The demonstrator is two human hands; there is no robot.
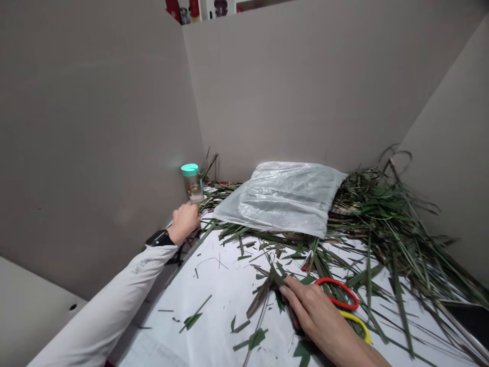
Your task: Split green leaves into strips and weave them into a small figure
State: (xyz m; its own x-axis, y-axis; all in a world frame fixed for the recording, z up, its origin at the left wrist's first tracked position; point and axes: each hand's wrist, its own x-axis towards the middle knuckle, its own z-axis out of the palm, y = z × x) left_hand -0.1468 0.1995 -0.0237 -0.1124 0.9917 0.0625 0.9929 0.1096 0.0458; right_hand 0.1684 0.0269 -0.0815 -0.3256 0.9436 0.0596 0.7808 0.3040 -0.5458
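My left hand (185, 223) is at the table's left edge, in front of a clear cup with a teal lid (190, 171). Its fingers are curled, and whatever they hold is hidden behind the hand. Low on the right, my right hand (314, 312) pinches a folded piece of dark green leaf strips (275, 278) between thumb and fingers. Scissors with one red handle loop (349, 296) and one yellow loop lie beside that hand, partly covered by it. Cut leaf scraps (257, 337) are scattered around it on the white paper (212, 288).
A white plastic bag (284, 196) lies across the leaves at the back. Long green leaf strips (385, 204) are heaped at the right. A dark flat object (468, 321) sits at the right edge. Grey partition walls (298, 97) enclose the table.
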